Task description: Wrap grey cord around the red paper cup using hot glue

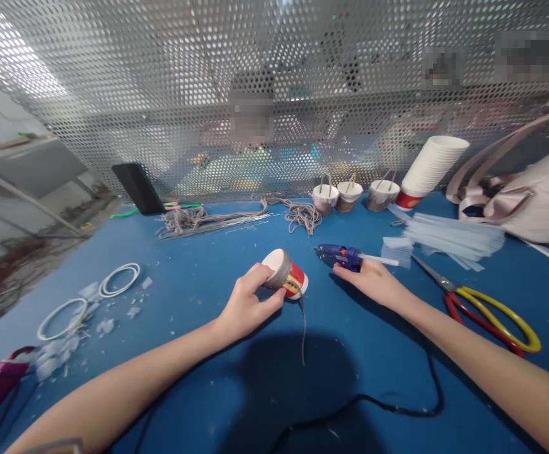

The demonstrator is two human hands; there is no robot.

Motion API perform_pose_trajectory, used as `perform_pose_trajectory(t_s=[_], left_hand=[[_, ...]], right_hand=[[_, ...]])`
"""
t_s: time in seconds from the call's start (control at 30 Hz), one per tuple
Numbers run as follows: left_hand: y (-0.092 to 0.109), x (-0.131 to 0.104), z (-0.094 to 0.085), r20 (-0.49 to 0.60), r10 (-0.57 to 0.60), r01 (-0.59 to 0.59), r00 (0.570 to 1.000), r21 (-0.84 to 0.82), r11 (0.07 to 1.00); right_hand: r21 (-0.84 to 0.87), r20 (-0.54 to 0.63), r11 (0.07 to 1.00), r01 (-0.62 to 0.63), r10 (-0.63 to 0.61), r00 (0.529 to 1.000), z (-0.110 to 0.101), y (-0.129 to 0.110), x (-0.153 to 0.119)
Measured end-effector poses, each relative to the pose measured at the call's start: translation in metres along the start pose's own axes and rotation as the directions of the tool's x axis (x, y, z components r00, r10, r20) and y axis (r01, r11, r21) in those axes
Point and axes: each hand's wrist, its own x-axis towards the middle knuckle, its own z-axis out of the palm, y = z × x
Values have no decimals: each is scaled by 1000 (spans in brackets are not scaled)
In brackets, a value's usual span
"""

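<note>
My left hand (250, 296) grips a paper cup (295, 277) tilted on its side above the blue table. Grey cord is wound round the part of the cup near its mouth, and the rest shows red with a yellow band. A loose cord end (304, 334) hangs from the cup. To its right, my right hand (369, 280) is wrapped round a blue glue gun (341, 256), whose nozzle points left toward the cup. A clear glue stick (382, 259) sticks out of the gun's back end.
Behind stand several cord-wrapped cups with handles (348, 197), a leaning cup stack (432, 167), cord bundles (302, 216) and a phone (138, 188). Glue sticks (454, 236), scissors (473, 306) and a pink bag (543, 195) lie right; white rings (120, 280) left. A black cable (373, 400) crosses the front.
</note>
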Motion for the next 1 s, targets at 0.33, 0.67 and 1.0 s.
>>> perform_pose_trajectory(t_s=[0.33, 0.67, 1.0], left_hand=[[-3, -1, 2, -8, 3, -3, 1000, 2, 1000], [-1, -3, 2, -3, 16, -16, 1000, 15, 1000], [-4, -3, 5, -1, 62, -62, 998, 26, 998]], right_hand=[[112, 21, 994, 17, -20, 1000, -9, -49, -48], [74, 28, 985, 154, -156, 987, -2, -58, -59], [-79, -49, 905, 418, -423, 905, 2, -54, -62]])
